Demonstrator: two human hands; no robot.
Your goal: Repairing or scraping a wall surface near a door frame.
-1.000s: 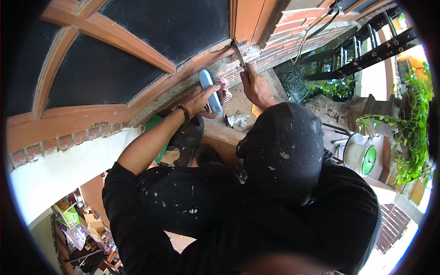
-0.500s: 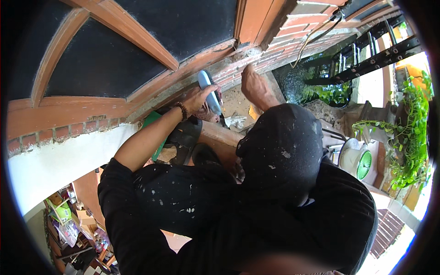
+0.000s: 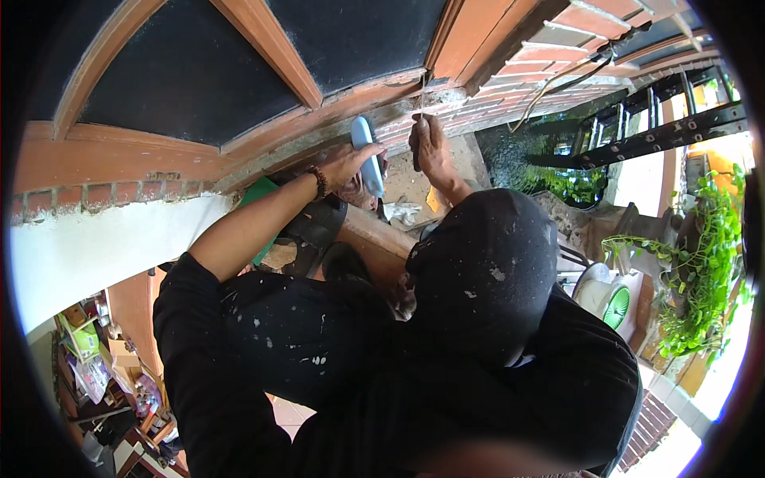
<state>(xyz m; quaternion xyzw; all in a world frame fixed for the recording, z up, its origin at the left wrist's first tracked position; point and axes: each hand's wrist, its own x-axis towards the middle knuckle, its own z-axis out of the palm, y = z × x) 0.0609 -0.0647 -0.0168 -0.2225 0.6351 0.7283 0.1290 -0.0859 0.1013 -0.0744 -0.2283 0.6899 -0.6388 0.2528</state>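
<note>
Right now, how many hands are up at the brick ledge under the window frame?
2. The left hand grips a light-blue tool; the right hand, beside it, holds a thin tool against the brick ledge. No others visible.

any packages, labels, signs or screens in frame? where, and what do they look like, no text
No signs or screens.
Boxes and packets: lower left, far below, a jumble of green, yellow and brown; too small to tell apart.
White round container with a green patch: right, beside the potted plants; whether the patch is a label, cannot tell.

The wooden window frame [image 3: 335,107] and brick ledge [image 3: 494,95] wall off the far side; open room lies right, toward the ladder [image 3: 637,139] and plants [image 3: 701,279].
</note>
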